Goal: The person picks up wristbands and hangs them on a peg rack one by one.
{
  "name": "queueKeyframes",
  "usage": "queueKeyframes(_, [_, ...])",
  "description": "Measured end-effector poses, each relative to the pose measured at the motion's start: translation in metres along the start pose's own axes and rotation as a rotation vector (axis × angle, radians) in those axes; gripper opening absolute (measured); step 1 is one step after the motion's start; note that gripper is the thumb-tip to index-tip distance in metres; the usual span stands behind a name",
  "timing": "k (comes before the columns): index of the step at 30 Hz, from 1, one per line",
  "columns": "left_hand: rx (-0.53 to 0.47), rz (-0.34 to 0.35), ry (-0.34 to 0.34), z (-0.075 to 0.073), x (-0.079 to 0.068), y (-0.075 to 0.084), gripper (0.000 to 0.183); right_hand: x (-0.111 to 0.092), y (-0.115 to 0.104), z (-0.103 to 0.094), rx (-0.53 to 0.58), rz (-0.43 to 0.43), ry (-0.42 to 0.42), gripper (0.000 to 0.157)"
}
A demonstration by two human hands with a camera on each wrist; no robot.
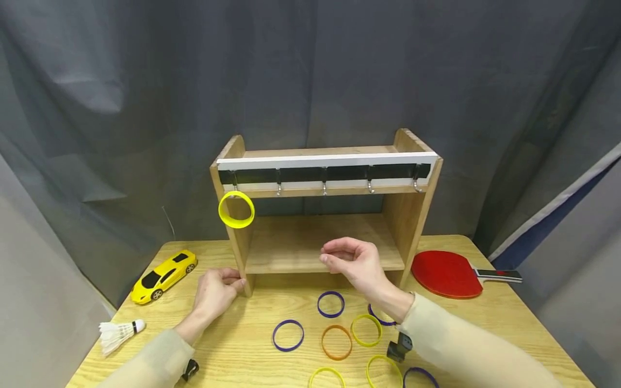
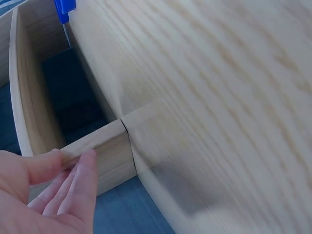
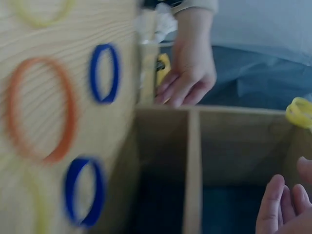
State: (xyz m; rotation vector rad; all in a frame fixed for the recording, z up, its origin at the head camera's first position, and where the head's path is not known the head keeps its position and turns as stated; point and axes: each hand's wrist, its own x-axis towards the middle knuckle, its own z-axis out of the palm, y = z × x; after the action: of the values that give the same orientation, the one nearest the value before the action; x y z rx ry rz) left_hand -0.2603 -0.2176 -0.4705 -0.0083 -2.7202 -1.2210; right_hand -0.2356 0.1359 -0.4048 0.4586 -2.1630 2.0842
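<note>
My left hand (image 1: 218,291) pinches the lower front edge of the left side panel of a wooden shelf (image 1: 323,243). In the left wrist view the thumb and fingers (image 2: 87,180) lie on either side of that panel's edge. A yellow wristband (image 1: 236,209) hangs from the leftmost of several metal hooks (image 1: 324,188) along the shelf's top front. My right hand (image 1: 356,263) hovers before the lower board, fingers loosely bent, holding nothing. On the table below lie an orange wristband (image 1: 337,342), yellow wristbands (image 1: 366,330) and dark blue wristbands (image 1: 288,335).
A yellow toy car (image 1: 164,277) and a shuttlecock (image 1: 120,335) sit left of the shelf on the wooden table (image 1: 233,361). To the right lies a red table tennis bat (image 1: 447,274). Grey curtains (image 1: 310,70) hang behind.
</note>
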Motion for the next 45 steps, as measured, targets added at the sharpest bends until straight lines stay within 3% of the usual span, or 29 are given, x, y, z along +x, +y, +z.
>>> queueKeyframes(5, [0.001,-0.01,-0.01,0.001,-0.001,-0.002,0.019,-0.027,0.024,-0.041,-0.153,0.075,-0.038,0.027])
queueKeyframes(11, [-0.001,-0.019,0.007,0.0,-0.003,-0.004,0.018,-0.056,0.049,-0.083,-0.257,0.066,-0.251,0.022])
queueKeyframes(16, [-0.001,-0.016,0.0,0.001,-0.004,-0.005,0.019,-0.071,0.059,-0.118,-0.228,0.04,-0.493,0.021])
queueKeyframes(21, [-0.009,-0.006,-0.001,0.0,-0.004,-0.005,0.019,-0.08,0.061,-0.138,-0.137,0.148,-0.712,0.03])
queueKeyframes(25, [-0.012,-0.005,0.001,0.0,-0.003,-0.004,0.02,-0.086,0.063,-0.144,-0.152,0.224,-0.818,0.031])
queueKeyframes(36, [-0.019,-0.001,-0.008,0.0,-0.001,-0.001,0.022,-0.093,0.067,-0.145,-0.363,0.206,-0.857,0.014])
queueKeyframes(45, [-0.025,-0.01,-0.005,-0.001,0.0,-0.001,0.02,-0.093,0.063,-0.142,-0.415,0.217,-0.844,0.013])
